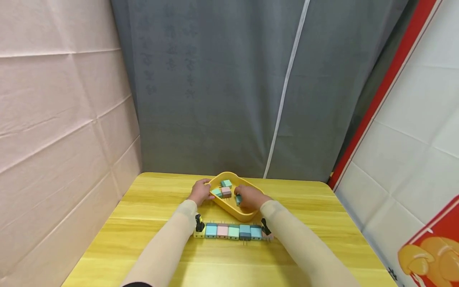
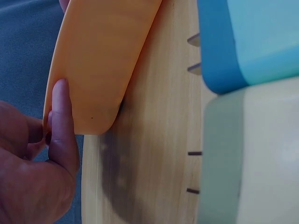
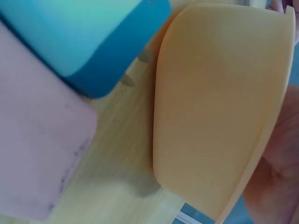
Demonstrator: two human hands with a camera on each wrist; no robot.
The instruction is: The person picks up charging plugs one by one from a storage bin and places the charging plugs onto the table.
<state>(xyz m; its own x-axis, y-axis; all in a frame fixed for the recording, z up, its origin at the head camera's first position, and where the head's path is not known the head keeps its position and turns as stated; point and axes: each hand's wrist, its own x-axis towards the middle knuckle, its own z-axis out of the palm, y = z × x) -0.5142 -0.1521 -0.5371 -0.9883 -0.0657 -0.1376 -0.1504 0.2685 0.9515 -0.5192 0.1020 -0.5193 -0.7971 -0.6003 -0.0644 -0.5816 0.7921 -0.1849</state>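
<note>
A yellow plastic basket sits tilted at an angle on the table. My left hand grips its left rim, and in the left wrist view the thumb presses on the outer wall. Inside the basket lie small two-tone blocks with thin metal prongs, among them a pink block and a mint block. My right hand reaches over the right rim, its fingers pinching a dark teal block inside. The right wrist view shows that hand mostly behind the basket wall, fingertips hidden.
In front of the basket, a row of similar pronged blocks in yellow, blue, pink and green stands side by side on the wooden table. Both forearms pass over the row's ends. A grey curtain hangs behind the table.
</note>
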